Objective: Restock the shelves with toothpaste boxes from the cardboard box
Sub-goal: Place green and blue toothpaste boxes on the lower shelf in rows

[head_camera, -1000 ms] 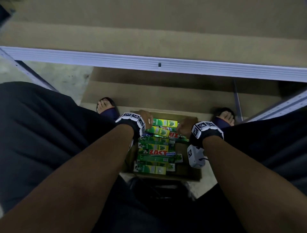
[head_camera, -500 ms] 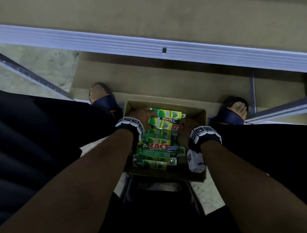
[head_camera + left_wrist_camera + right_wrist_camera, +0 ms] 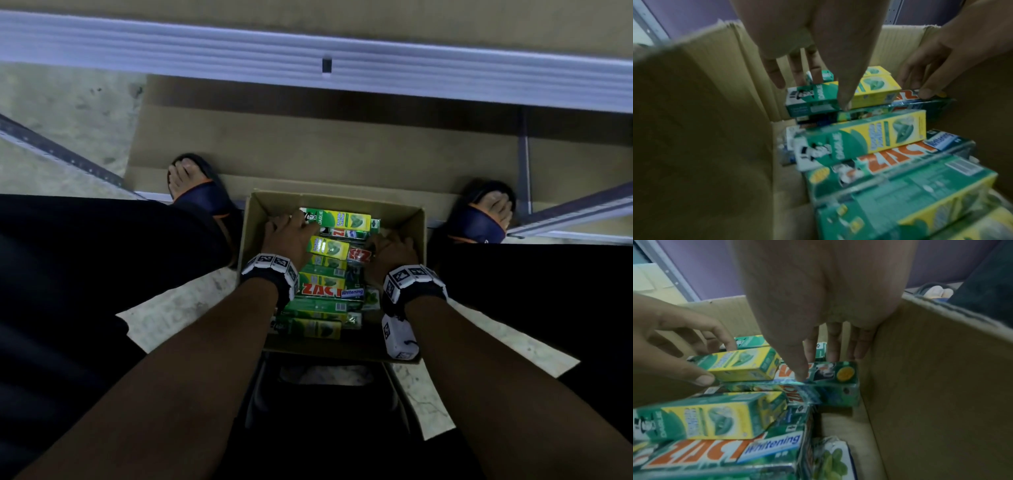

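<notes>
An open cardboard box stands on the floor between my feet, holding several green and yellow toothpaste boxes in a stack. My left hand reaches into its far left end. There it pinches a yellow-green Darlie box, thumb in front and fingers behind. My right hand is at the far right. It pinches a plastic-wrapped Zact pack the same way. Both items still lie on the stack.
The white metal front rail of a shelf crosses above the box. A brown lower shelf board lies behind it. My sandalled feet flank the box. A slanted metal bar runs at the left.
My head has leaned further over the box. Both hands have gone deeper into its far end and closed round the Darlie box and the Zact pack.
</notes>
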`<state>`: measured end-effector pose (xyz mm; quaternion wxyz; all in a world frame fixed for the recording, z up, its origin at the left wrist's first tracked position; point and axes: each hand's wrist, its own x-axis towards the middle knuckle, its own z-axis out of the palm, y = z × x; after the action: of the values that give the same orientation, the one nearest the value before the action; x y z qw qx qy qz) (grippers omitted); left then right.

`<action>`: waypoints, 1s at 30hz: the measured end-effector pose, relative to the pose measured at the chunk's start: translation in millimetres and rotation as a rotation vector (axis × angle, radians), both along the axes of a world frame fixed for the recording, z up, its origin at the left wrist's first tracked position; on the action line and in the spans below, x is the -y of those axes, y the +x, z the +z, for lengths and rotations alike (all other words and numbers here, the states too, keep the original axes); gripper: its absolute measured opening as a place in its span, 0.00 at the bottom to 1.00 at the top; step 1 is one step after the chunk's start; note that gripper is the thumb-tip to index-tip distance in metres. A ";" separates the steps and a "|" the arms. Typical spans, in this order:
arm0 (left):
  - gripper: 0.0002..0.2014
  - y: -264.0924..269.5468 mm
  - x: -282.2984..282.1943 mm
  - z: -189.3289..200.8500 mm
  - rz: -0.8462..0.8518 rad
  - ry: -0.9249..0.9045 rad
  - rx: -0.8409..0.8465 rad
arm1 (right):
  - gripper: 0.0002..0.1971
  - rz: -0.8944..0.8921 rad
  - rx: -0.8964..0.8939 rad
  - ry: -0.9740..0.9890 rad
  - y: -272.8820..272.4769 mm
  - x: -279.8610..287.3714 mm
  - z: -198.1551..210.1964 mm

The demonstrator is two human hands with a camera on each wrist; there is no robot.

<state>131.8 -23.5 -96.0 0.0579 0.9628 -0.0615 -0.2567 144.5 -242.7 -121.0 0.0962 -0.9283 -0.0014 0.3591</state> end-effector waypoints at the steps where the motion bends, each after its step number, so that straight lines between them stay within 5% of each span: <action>1: 0.27 -1.9 1.0 -1.7 0.008 -0.006 -0.011 | 0.24 -0.011 -0.015 0.009 -0.2 -0.5 -1.8; 10: 0.28 -11.3 -3.9 -15.0 0.119 -0.179 -0.036 | 0.14 -0.102 -0.065 0.169 0.5 3.7 -16.7; 20: 0.26 -13.3 -8.6 -15.0 0.149 -0.185 -0.033 | 0.48 -0.184 -0.226 0.218 -3.3 2.2 -29.0; 27: 0.26 -12.8 -10.3 -6.0 0.163 -0.198 -0.007 | 0.26 0.012 -0.205 0.210 0.0 -4.9 -6.3; 30: 0.27 -13.9 -9.7 -3.4 0.197 -0.193 -0.020 | 0.26 0.051 -0.191 0.139 -3.2 -10.6 7.3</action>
<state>117.9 -13.7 -99.4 0.1756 0.9516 0.0095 -0.2520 141.3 -232.1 -113.8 0.1511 -0.8805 -0.0409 0.4474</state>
